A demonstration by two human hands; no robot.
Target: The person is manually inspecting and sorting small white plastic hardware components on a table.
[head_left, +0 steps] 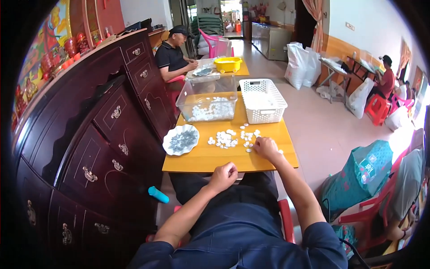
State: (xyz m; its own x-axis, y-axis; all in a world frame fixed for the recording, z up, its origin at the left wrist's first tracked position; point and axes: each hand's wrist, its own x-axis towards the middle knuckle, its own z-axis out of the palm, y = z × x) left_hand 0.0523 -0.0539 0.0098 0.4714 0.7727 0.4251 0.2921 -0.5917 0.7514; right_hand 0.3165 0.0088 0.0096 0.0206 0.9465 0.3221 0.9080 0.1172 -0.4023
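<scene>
My left hand (223, 177) is closed, thumb against curled fingers, just off the near edge of the yellow table (215, 161); anything inside it is hidden. My right hand (267, 148) rests on the tabletop at the right, its fingers bent down beside small round white plastic pieces (226, 139). What its fingertips pinch, if anything, cannot be made out. To the left lies a scalloped white plate (197, 140) of small grey pieces (181, 140). Behind the loose pieces stand a clear plastic bin (186, 102), partly filled with white pieces, and a white perforated basket (265, 116).
A dark wooden cabinet (85, 148) lines the left side, with a turquoise cylinder (158, 194) near its foot. Across the table's far end sits a person in a black cap (178, 29), by a yellow tub (228, 65). A large teal bag (358, 177) stands to the right.
</scene>
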